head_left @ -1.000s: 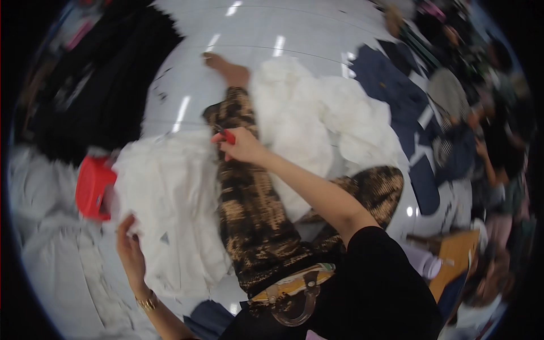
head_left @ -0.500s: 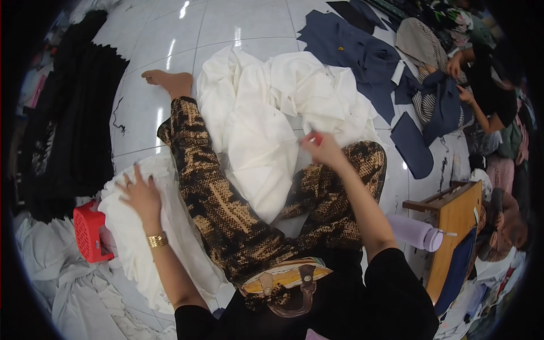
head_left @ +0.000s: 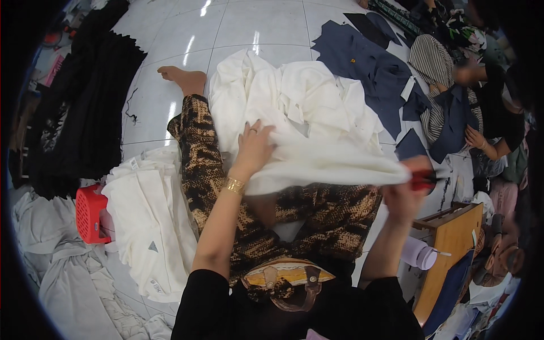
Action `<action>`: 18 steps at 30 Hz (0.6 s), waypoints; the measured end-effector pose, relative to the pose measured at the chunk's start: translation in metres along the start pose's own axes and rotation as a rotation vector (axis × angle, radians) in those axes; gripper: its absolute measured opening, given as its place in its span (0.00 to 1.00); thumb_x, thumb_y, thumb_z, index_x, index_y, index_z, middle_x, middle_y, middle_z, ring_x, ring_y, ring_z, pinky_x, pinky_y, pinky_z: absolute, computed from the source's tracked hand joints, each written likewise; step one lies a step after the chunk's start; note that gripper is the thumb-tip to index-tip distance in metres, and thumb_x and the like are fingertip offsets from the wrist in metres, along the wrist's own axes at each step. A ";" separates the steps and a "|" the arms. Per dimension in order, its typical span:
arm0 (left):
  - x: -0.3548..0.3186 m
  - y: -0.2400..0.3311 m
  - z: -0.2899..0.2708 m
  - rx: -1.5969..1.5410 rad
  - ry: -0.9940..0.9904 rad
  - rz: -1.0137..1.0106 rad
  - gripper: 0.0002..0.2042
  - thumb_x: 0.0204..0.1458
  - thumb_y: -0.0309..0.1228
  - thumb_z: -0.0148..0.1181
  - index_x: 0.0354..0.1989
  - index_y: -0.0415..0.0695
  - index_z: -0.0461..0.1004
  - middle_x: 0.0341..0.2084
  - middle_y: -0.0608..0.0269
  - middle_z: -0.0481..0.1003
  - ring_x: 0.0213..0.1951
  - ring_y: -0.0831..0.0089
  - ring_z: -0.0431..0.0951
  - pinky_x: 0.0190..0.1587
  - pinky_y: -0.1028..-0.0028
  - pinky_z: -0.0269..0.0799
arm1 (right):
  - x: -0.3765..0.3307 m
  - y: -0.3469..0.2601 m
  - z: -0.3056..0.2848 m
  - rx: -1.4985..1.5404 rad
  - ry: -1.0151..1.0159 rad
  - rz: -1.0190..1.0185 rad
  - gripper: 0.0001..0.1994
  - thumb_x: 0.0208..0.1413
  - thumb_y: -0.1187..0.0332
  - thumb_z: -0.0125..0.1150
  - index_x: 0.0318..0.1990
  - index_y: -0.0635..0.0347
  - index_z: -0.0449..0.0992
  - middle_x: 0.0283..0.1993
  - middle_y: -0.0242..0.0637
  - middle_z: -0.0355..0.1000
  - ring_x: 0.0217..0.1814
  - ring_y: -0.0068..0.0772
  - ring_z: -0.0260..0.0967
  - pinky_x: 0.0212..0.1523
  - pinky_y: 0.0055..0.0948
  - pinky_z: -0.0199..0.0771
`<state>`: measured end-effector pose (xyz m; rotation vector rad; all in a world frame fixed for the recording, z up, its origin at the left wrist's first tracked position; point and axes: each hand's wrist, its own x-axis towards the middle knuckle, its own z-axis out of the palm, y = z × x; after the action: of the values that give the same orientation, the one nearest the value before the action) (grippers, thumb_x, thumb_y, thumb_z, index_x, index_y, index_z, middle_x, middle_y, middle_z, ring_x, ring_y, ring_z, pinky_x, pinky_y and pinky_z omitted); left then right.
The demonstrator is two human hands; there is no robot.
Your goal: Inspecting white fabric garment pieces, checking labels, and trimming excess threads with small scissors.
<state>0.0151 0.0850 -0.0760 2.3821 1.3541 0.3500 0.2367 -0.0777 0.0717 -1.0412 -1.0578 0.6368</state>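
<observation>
A large heap of white cloth (head_left: 317,93) lies between my legs. With fingers spread, my left hand (head_left: 255,148) lies on its near left part, a ring and a gold bracelet showing. My right hand (head_left: 403,201) is closed at the right end of a cloth edge, which stretches tightly across above my bent leg. A small red tool with a dark part (head_left: 422,180) sticks out of the same hand; motion smears it, so its kind is unclear. To the left, a stack of folded white fabric pieces (head_left: 153,238) with small labels lies beside my leg.
A red plastic stool (head_left: 92,215) stands left of the stack, near black fabric (head_left: 93,107). Navy cut pieces (head_left: 362,68) lie at the far right, where another person's hand (head_left: 476,136) touches cloth. A lilac bottle (head_left: 418,254) sits beside a wooden piece (head_left: 450,238).
My left hand has moved from the folded stack onto the white heap. My right hand has swung right and toward me, drawing a cloth edge out with it.
</observation>
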 end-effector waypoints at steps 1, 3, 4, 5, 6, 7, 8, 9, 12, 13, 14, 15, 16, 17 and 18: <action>0.006 0.002 0.004 -0.009 0.007 0.004 0.22 0.46 0.27 0.54 0.52 0.48 0.61 0.50 0.45 0.61 0.56 0.50 0.56 0.56 0.52 0.50 | 0.004 -0.010 -0.016 -0.096 0.130 -0.118 0.08 0.50 0.73 0.53 0.35 0.59 0.61 0.27 0.37 0.66 0.10 0.14 0.53 0.08 0.14 0.53; 0.013 0.003 0.007 -0.077 -0.115 0.001 0.17 0.47 0.33 0.55 0.46 0.48 0.66 0.40 0.51 0.71 0.52 0.54 0.63 0.54 0.45 0.48 | 0.022 -0.031 -0.037 0.153 0.113 -0.233 0.08 0.54 0.71 0.50 0.39 0.58 0.61 0.32 0.39 0.68 0.10 0.13 0.51 0.11 0.11 0.54; 0.020 0.008 -0.001 -0.190 -0.066 -0.047 0.10 0.45 0.32 0.58 0.36 0.45 0.71 0.27 0.61 0.75 0.39 0.65 0.73 0.49 0.58 0.60 | 0.034 -0.041 -0.046 0.179 0.166 -0.315 0.07 0.56 0.71 0.47 0.41 0.59 0.63 0.32 0.38 0.69 0.10 0.12 0.50 0.17 0.12 0.60; 0.026 0.007 -0.012 -0.199 -0.061 -0.040 0.10 0.45 0.32 0.58 0.36 0.45 0.71 0.27 0.61 0.75 0.39 0.65 0.73 0.49 0.58 0.60 | 0.044 -0.045 -0.066 0.190 0.326 -0.318 0.05 0.55 0.73 0.48 0.38 0.61 0.65 0.33 0.40 0.69 0.11 0.14 0.55 0.11 0.11 0.57; 0.031 0.007 -0.028 -0.454 0.001 -0.197 0.09 0.43 0.31 0.60 0.33 0.45 0.72 0.24 0.64 0.74 0.32 0.71 0.72 0.41 0.66 0.64 | 0.056 -0.051 -0.081 0.190 0.264 -0.331 0.06 0.55 0.74 0.48 0.40 0.61 0.65 0.35 0.40 0.70 0.15 0.15 0.60 0.16 0.12 0.62; 0.033 0.004 -0.050 -0.702 0.071 -0.364 0.07 0.41 0.30 0.62 0.30 0.44 0.73 0.21 0.67 0.73 0.25 0.77 0.72 0.34 0.75 0.67 | 0.071 -0.058 -0.088 0.202 0.196 -0.340 0.06 0.55 0.74 0.48 0.41 0.61 0.66 0.36 0.40 0.70 0.20 0.17 0.65 0.21 0.13 0.68; 0.035 0.002 -0.073 -0.667 0.222 -0.302 0.07 0.40 0.28 0.62 0.28 0.43 0.73 0.20 0.69 0.72 0.24 0.81 0.69 0.29 0.79 0.64 | 0.085 -0.058 -0.090 0.167 0.351 -0.358 0.06 0.55 0.74 0.49 0.40 0.61 0.66 0.37 0.39 0.71 0.26 0.20 0.67 0.26 0.17 0.70; 0.037 0.000 -0.097 -0.631 0.374 -0.239 0.06 0.39 0.26 0.63 0.26 0.43 0.73 0.20 0.70 0.71 0.22 0.84 0.65 0.23 0.83 0.61 | 0.100 -0.057 -0.093 0.130 0.505 -0.375 0.06 0.55 0.74 0.50 0.40 0.61 0.67 0.37 0.38 0.71 0.32 0.23 0.70 0.31 0.20 0.73; 0.041 -0.006 -0.168 -0.387 0.903 0.115 0.05 0.38 0.24 0.60 0.25 0.42 0.72 0.19 0.72 0.69 0.21 0.86 0.63 0.24 0.85 0.59 | 0.134 -0.060 -0.116 0.198 0.494 -0.376 0.05 0.54 0.74 0.52 0.38 0.57 0.68 0.36 0.34 0.71 0.37 0.24 0.69 0.38 0.25 0.72; 0.038 0.000 -0.193 -0.282 0.979 0.124 0.05 0.37 0.22 0.60 0.25 0.42 0.72 0.20 0.72 0.68 0.21 0.86 0.63 0.25 0.86 0.60 | 0.140 -0.062 -0.113 0.252 0.516 -0.374 0.04 0.53 0.74 0.52 0.37 0.55 0.68 0.34 0.31 0.71 0.34 0.21 0.69 0.35 0.22 0.71; 0.034 0.001 -0.211 -0.260 1.028 0.199 0.06 0.37 0.21 0.59 0.25 0.41 0.72 0.20 0.72 0.69 0.22 0.86 0.64 0.26 0.87 0.60 | 0.142 -0.064 -0.119 0.255 0.514 -0.374 0.04 0.53 0.74 0.52 0.37 0.55 0.68 0.34 0.31 0.71 0.34 0.21 0.69 0.35 0.22 0.71; 0.030 0.003 -0.227 -0.233 1.076 0.274 0.06 0.36 0.19 0.59 0.25 0.41 0.72 0.21 0.72 0.70 0.23 0.86 0.65 0.27 0.88 0.61 | 0.145 -0.066 -0.130 0.284 0.424 -0.405 0.04 0.53 0.73 0.53 0.35 0.53 0.68 0.31 0.28 0.69 0.30 0.18 0.66 0.32 0.19 0.69; 0.024 0.011 -0.237 -0.251 1.079 0.333 0.07 0.36 0.18 0.59 0.26 0.40 0.72 0.21 0.72 0.70 0.24 0.86 0.66 0.27 0.88 0.61 | 0.146 -0.066 -0.132 0.307 0.336 -0.432 0.04 0.53 0.73 0.53 0.34 0.52 0.68 0.27 0.25 0.68 0.27 0.14 0.64 0.29 0.16 0.66; 0.013 0.021 -0.242 -0.268 1.082 0.391 0.08 0.36 0.17 0.59 0.27 0.40 0.72 0.22 0.72 0.70 0.25 0.86 0.67 0.28 0.88 0.61 | 0.144 -0.063 -0.133 0.307 0.337 -0.427 0.04 0.53 0.73 0.53 0.34 0.52 0.68 0.27 0.25 0.68 0.27 0.14 0.64 0.29 0.16 0.66; 0.003 0.034 -0.244 -0.365 1.041 0.350 0.08 0.36 0.18 0.59 0.28 0.38 0.72 0.22 0.71 0.70 0.25 0.85 0.67 0.28 0.87 0.61 | 0.138 -0.060 -0.128 0.309 0.371 -0.387 0.04 0.53 0.74 0.53 0.33 0.50 0.67 0.25 0.23 0.67 0.25 0.12 0.61 0.28 0.15 0.64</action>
<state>-0.0532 0.1204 0.1577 2.1200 1.0201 1.9385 0.4049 -0.0346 0.1651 -0.6279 -0.7741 0.2650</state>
